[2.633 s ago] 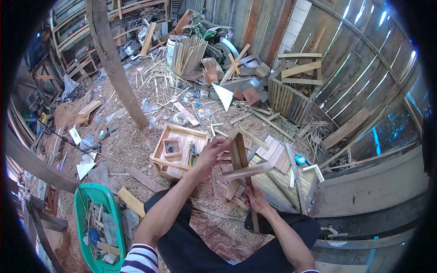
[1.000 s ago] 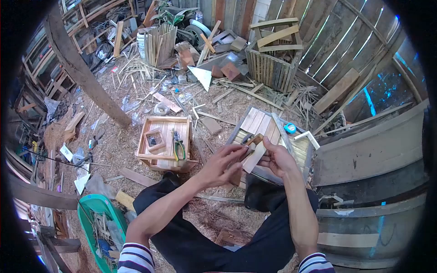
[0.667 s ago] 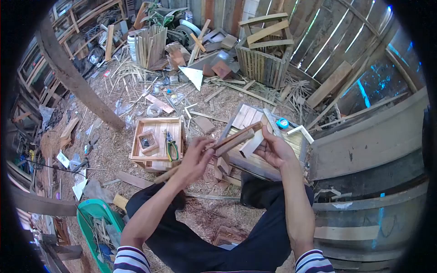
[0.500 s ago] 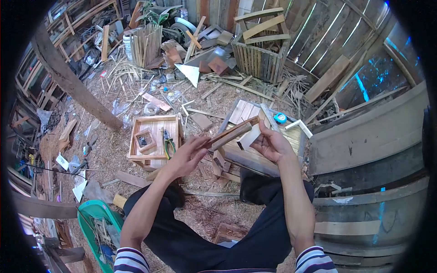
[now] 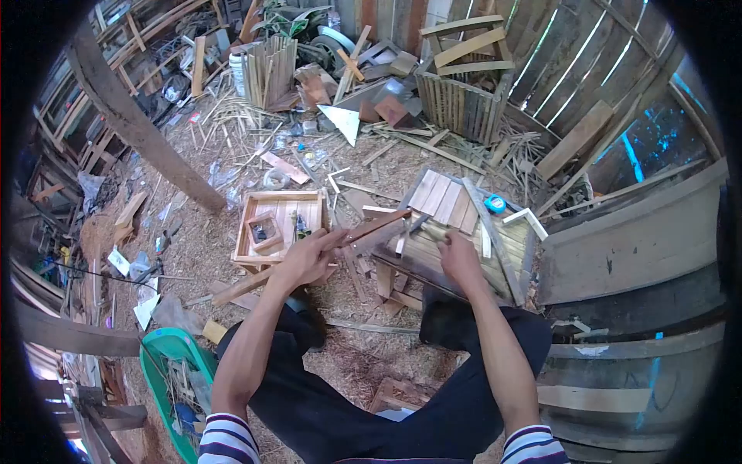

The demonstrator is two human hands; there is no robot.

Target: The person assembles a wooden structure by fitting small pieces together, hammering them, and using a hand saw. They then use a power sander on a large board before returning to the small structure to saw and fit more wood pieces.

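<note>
My left hand [image 5: 315, 257] is closed around one end of a small wooden frame [image 5: 380, 226], held tilted in front of me with a brown strip toward me. Pale pieces show behind and below that strip, partly smeared by motion. My right hand [image 5: 461, 261] is apart from the frame, fingers curled, over a low slatted wooden worktable [image 5: 433, 247]. Whether anything small sits in those fingers is hidden. Beyond the right hand, a long grey wooden strip [image 5: 495, 240] lies across the tabletop, with a blue tape measure [image 5: 495, 203] and a pale L-shaped wooden piece [image 5: 527, 222] near its far edge.
To the left stands a wooden box [image 5: 318, 207] holding a small square frame [image 5: 265, 230] and pliers [image 5: 301, 226]. A green plastic container [image 5: 154, 363] with scraps is at lower left. A wooden post [image 5: 143, 127] leans nearby. Wood offcuts and shavings cover the ground.
My right hand has let go of the wooden frame and moved down over the worktable, its fingers now curled. My left hand still holds the frame, now turned more edge-on. The view has shifted slightly.
</note>
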